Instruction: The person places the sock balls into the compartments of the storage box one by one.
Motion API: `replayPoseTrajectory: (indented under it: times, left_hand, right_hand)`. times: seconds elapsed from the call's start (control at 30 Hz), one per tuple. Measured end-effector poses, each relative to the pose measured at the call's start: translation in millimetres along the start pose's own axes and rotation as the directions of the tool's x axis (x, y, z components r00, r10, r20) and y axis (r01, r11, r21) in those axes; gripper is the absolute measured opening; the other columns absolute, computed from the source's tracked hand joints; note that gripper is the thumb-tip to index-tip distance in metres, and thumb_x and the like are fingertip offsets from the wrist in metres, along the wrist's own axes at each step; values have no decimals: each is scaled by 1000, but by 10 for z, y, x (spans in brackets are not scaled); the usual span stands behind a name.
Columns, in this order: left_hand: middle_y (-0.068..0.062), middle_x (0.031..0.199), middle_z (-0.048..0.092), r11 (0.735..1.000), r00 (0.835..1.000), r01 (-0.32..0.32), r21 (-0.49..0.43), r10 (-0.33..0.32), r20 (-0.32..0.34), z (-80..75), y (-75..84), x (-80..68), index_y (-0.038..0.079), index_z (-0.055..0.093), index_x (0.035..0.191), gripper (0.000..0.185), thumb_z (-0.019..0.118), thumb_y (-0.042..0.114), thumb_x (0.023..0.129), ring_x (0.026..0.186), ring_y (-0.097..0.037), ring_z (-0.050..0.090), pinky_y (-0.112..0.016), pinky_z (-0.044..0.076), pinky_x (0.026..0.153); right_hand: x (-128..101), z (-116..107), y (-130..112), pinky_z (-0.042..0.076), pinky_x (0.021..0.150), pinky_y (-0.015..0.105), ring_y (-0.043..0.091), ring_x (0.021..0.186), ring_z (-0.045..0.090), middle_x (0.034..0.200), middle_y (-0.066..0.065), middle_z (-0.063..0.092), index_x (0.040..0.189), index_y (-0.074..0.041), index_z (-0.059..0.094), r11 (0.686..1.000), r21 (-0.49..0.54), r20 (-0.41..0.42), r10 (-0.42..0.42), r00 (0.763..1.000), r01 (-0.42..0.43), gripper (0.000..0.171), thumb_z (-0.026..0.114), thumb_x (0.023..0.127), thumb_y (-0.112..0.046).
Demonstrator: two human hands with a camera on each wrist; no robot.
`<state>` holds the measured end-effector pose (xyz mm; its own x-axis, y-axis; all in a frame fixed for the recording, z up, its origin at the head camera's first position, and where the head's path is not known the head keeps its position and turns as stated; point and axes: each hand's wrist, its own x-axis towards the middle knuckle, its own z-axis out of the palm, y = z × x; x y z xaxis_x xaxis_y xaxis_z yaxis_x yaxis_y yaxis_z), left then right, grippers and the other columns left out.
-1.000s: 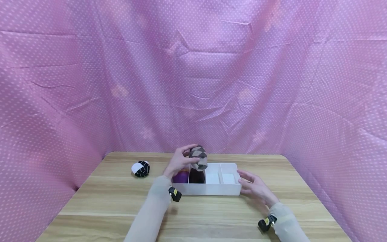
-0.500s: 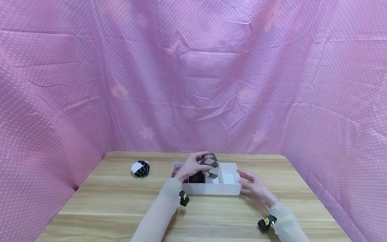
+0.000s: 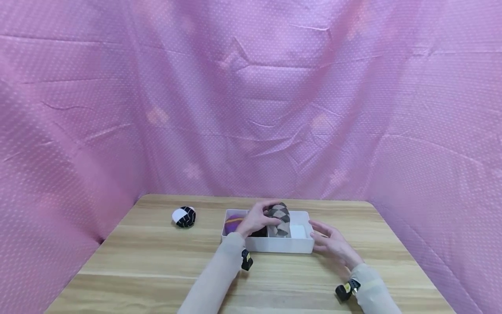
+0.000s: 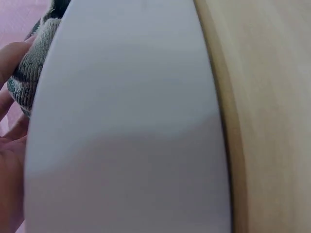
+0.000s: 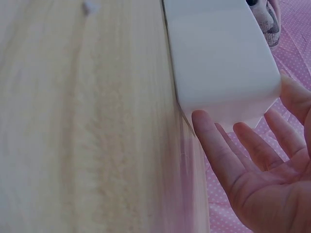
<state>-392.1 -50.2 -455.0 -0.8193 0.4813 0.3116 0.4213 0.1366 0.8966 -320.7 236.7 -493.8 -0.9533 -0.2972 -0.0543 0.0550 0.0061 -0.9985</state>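
The left hand [image 3: 256, 219] has carried the grey argyle rolled sock [image 3: 279, 219] down into the white plastic divided box [image 3: 274, 247], fingers curled around it. Seat it squarely between the dividers while the right hand [image 3: 331, 245], fingers spread, steadies the box end.

You worked inside a small booth of pink cloth [image 3: 251, 109] with fine white dots, hung as a back wall beyond your grip and drawn in as side walls to the left and right of it. The fabric was creased, with fold lines running across it above the grip, and soft pale patches of light showed on it. Under your grip stood a wooden table [image 3: 137, 266] of light, banded grain; its far edge met the cloth just behind the grip and its rounded corners touched the side drapes. The light was even and diffuse, casting only faint shadows on the tabletop.
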Motion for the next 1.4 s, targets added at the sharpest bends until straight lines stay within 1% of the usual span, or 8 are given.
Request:
replayPoseTrajectory:
  times: [0.2,0.3,0.43,0.47,0.7,1.03,1.2,1.4]
  left_hand:
    - [-12,129,63,1000,1000,29,5,-29,9,38,-28,-23,11,60,134,63,83,5,76,102,-18,59,-27,49,87]
    - [-15,126,64,999,999,39,5,-39,5,37,16,-40,9,59,135,63,82,3,76,102,-21,59,-29,50,87]
    - [-14,125,64,999,999,45,17,-45,-4,32,10,-40,11,59,134,63,82,4,76,103,-22,60,-31,50,88]
    - [-13,126,64,999,999,44,16,-44,-4,28,-38,-20,13,60,135,64,83,5,76,103,-21,60,-31,50,88]
    - [-8,123,65,998,999,51,25,-51,-4,-17,-66,0,18,62,132,63,85,11,74,100,-17,61,-28,50,87]
    - [-5,129,61,991,998,56,121,-55,-13,-55,-115,47,21,63,131,63,86,13,73,105,-16,58,-33,48,92]
    - [-7,129,61,991,999,43,125,-43,-3,-80,-135,76,19,64,130,63,87,13,72,108,-18,58,-35,47,94]
    - [-6,131,60,991,998,52,123,-54,14,-99,-171,98,20,64,130,63,87,13,71,111,-20,56,-38,46,97]
  right_hand:
    - [-16,-2,3,51,97,47,26,119,58,159,27,16,154,-3,25,1000,3,-8,6,1000,-6,70,63,96,-14]
    - [-18,8,-5,51,97,47,27,119,58,159,27,17,154,-3,25,1000,2,-10,4,1000,-4,70,62,96,-14]
    - [-19,4,-6,51,98,47,26,119,57,160,27,16,154,-3,24,1000,6,-8,9,1000,-9,70,62,96,-14]
    - [-14,3,-5,51,98,47,26,119,57,160,27,16,154,-3,24,1000,8,-9,10,1000,-10,70,62,96,-14]
    - [17,18,-19,51,97,47,25,119,57,160,26,17,154,-4,25,1000,-2,-23,13,1000,-13,69,62,97,-15]
    - [66,63,-35,51,97,47,25,119,58,159,27,18,153,-3,25,1000,-17,-34,5,999,-5,69,62,96,-15]
    - [88,74,-42,51,97,46,25,118,59,159,27,18,153,-3,25,1000,-13,-45,5,999,-6,69,62,96,-15]
    - [111,98,-47,51,98,46,23,117,60,160,27,16,154,-3,23,1000,1,-41,12,999,-11,70,62,96,-14]
